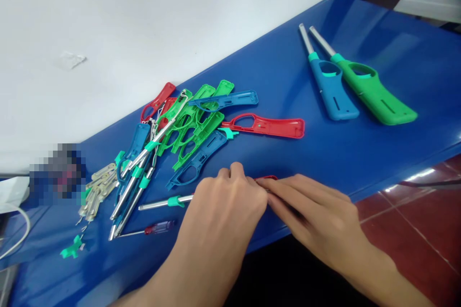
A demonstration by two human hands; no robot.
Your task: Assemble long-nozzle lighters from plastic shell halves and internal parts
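Both my hands meet over a lighter piece near the table's front edge. My left hand [226, 211] is closed, knuckles up, over the piece; a metal tube with a green collar [175, 201] sticks out to its left. My right hand [313, 216] has its fingers pressed together at the other end, where a bit of red casing [268, 177] shows. Most of the held piece is hidden under my fingers. Just left of my left hand lies a screwdriver [158, 228] with a clear purple and red handle. Beyond my hands is a red casing half [277, 126].
Green casing halves [196, 120], blue halves [201, 156] and metal tubes [133, 187] are piled left of centre. Pale small parts [99, 189] lie further left. Two whole lighters, blue [334, 91] and green [382, 93], lie at the right of the blue table [288, 81].
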